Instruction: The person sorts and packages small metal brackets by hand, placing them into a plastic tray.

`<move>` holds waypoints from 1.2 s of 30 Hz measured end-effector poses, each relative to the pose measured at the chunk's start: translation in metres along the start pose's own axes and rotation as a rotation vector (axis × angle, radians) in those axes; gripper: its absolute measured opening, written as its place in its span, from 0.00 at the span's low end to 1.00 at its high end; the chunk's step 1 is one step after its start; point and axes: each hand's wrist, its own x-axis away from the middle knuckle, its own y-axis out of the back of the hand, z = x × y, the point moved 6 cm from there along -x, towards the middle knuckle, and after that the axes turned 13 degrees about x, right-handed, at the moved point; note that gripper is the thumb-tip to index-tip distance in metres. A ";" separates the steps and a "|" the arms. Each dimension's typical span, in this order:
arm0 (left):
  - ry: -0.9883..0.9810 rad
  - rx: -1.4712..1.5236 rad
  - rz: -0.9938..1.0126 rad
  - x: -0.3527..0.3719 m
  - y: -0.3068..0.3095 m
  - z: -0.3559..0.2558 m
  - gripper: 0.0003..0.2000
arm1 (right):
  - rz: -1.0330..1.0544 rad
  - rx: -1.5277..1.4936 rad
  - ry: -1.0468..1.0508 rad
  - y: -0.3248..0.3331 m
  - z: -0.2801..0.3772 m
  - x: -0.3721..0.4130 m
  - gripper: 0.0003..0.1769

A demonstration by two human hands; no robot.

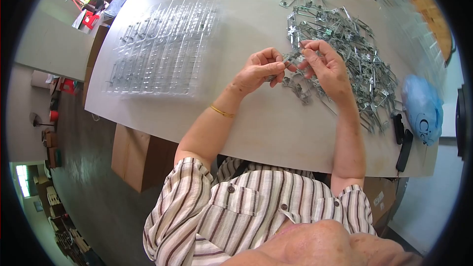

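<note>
My left hand (259,70) is closed in a pinch on a small metal bracket (291,57) at the near left edge of a heap of metal brackets (362,64). Close to its right, my right hand (327,67) has its thumb and forefinger pressed together at the same bracket. The fingertips of both hands nearly meet. Several loose metal pieces lie just below the fingers. Small details of the held piece are hard to make out.
A stack of clear plastic trays (162,47) with metal parts lies on the white table (251,133) at left. A blue plastic bag (422,106), black objects (404,143) and clear plastic trays (411,34) are at right. A cardboard box (130,155) stands below the table's left front edge.
</note>
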 end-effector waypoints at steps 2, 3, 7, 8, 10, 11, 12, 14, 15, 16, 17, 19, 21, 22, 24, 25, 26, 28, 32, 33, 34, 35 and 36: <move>0.017 -0.020 0.006 0.001 0.003 0.003 0.10 | 0.054 -0.099 0.014 -0.006 -0.005 -0.001 0.08; 0.027 -0.016 0.015 0.001 0.003 0.003 0.10 | 0.082 -0.149 0.023 -0.009 -0.008 -0.002 0.08; 0.024 0.025 0.060 0.001 0.003 0.004 0.11 | 0.065 -0.209 0.077 -0.011 -0.011 -0.004 0.08; 0.014 0.042 0.075 0.001 0.002 0.004 0.11 | 0.055 -0.206 0.088 -0.010 -0.010 -0.004 0.08; 0.021 0.096 0.082 0.000 0.001 0.003 0.13 | 0.025 -0.197 0.105 -0.006 -0.009 -0.005 0.08; 0.023 0.123 0.086 0.000 0.000 0.002 0.14 | 0.006 -0.190 0.112 -0.003 -0.009 -0.006 0.08; 0.017 0.135 0.066 -0.001 -0.001 0.001 0.14 | -0.012 -0.184 0.120 0.000 -0.008 -0.006 0.08; 0.004 0.157 0.027 -0.002 -0.003 -0.002 0.16 | -0.042 -0.177 0.110 0.005 -0.005 -0.006 0.08; 0.010 0.146 0.023 -0.002 -0.002 -0.001 0.16 | -0.057 -0.174 0.104 0.008 -0.003 -0.005 0.08; 0.016 0.136 0.019 -0.003 0.001 -0.001 0.15 | -0.068 -0.168 0.107 0.010 -0.002 -0.005 0.09; 0.022 0.126 0.015 -0.003 0.003 0.000 0.15 | -0.078 -0.162 0.110 0.012 -0.001 -0.004 0.09; 0.047 0.098 0.012 -0.004 0.008 0.004 0.14 | -0.086 -0.158 0.112 0.015 -0.002 -0.004 0.09; 0.061 0.073 0.018 -0.004 0.011 0.007 0.12 | -0.081 -0.163 0.110 0.015 -0.004 -0.005 0.08; 0.064 0.062 0.026 -0.004 0.012 0.008 0.11 | -0.083 -0.155 0.101 0.015 -0.004 -0.004 0.08; 0.059 0.049 0.030 -0.003 0.011 0.008 0.09 | -0.082 -0.142 0.088 0.015 -0.002 -0.004 0.07; 0.051 0.046 0.025 -0.003 0.010 0.007 0.08 | -0.088 -0.147 0.088 0.014 -0.002 -0.004 0.07; 0.038 0.040 0.017 -0.002 0.010 0.005 0.08 | -0.089 -0.155 0.093 0.015 -0.004 -0.004 0.07; 0.042 0.048 0.025 -0.002 0.007 0.004 0.08 | -0.085 -0.159 0.105 0.015 -0.004 -0.005 0.07; 0.031 0.056 0.050 -0.005 0.010 0.009 0.08 | -0.106 -0.171 0.120 0.013 -0.005 -0.006 0.07; 0.029 0.051 0.050 -0.006 0.010 0.008 0.08 | -0.134 -0.191 0.111 0.013 -0.002 -0.005 0.07; 0.010 0.043 0.044 -0.007 0.011 0.006 0.08 | -0.165 -0.208 0.100 0.013 0.000 -0.004 0.07; -0.008 0.034 0.041 -0.007 0.011 0.005 0.08 | -0.211 -0.196 0.098 0.013 0.001 -0.004 0.08; -0.025 0.026 0.041 -0.008 0.010 0.003 0.08 | -0.231 -0.217 0.087 0.015 -0.004 -0.005 0.08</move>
